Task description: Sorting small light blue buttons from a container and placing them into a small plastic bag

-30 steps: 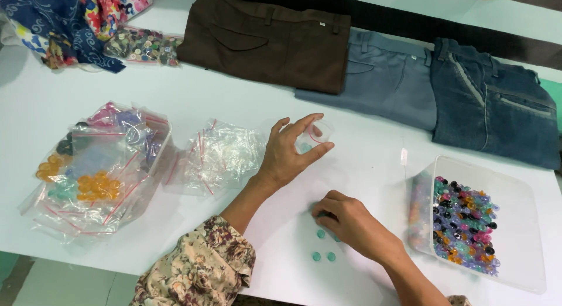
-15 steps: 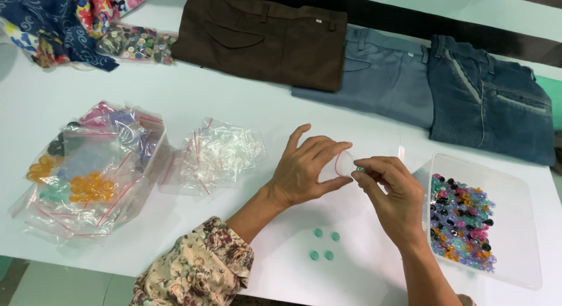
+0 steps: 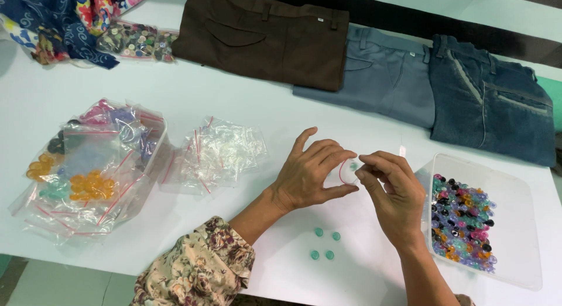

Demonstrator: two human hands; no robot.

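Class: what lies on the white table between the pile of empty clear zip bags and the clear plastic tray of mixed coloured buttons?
In the head view, both hands, left hand and right hand, pinching a small clear zip bag.

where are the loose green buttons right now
In the head view, four loose green buttons lie on the white table near its front edge, just below both hands, left of the clear tray of mixed buttons.

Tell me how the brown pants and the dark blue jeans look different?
The brown pants are plain brown cloth; the jeans are dark blue denim with pale stitching. The brown pants lie at the left of the row, the jeans at the right, nearest the clear tray of beads. Both lie folded flat on the white table, with a pocket showing.
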